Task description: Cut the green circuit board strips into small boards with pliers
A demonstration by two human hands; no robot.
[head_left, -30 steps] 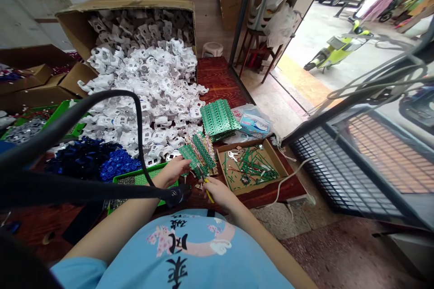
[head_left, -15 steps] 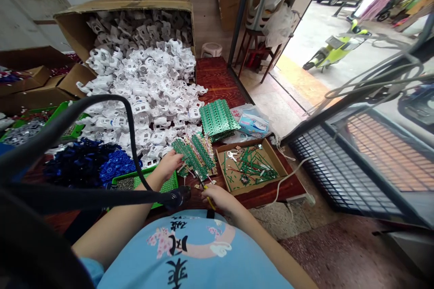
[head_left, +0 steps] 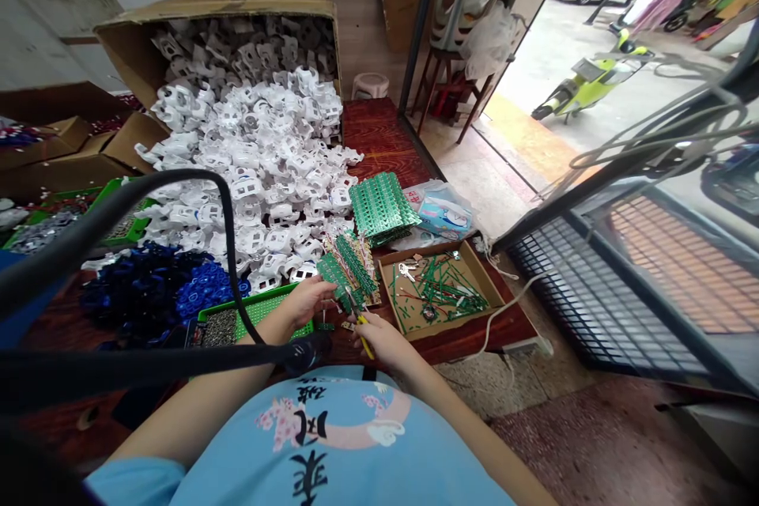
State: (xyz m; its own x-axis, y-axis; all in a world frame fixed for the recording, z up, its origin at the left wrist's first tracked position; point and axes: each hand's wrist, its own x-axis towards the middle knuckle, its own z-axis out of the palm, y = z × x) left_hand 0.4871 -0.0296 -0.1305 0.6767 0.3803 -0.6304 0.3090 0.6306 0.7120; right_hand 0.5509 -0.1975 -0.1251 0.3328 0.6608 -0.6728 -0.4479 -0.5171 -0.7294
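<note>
My left hand (head_left: 309, 300) grips the near left edge of a green circuit board panel (head_left: 333, 273) with thumb and fingers. In my right hand (head_left: 379, 336) are yellow-handled pliers (head_left: 365, 338), their jaws up at the panel's near end. I cannot make out what lies between the jaws. Under and beside the panel are more boards (head_left: 358, 259), green and tan, with thin wires among them. A small cut-off board piece (head_left: 326, 326) lies on the table just below the left hand.
Behind the boards stands a stack of green panels (head_left: 383, 205). To the right is a cardboard tray (head_left: 496, 294) of green strips and keys. White plastic housings (head_left: 254, 166) spill from a big carton (head_left: 112, 43). A green basket (head_left: 266, 308) and blue parts (head_left: 205, 288) lie left.
My left hand has moved right and slightly nearer with the panel, whose near end is now closer to the pliers. My right hand has tilted the pliers a little.
</note>
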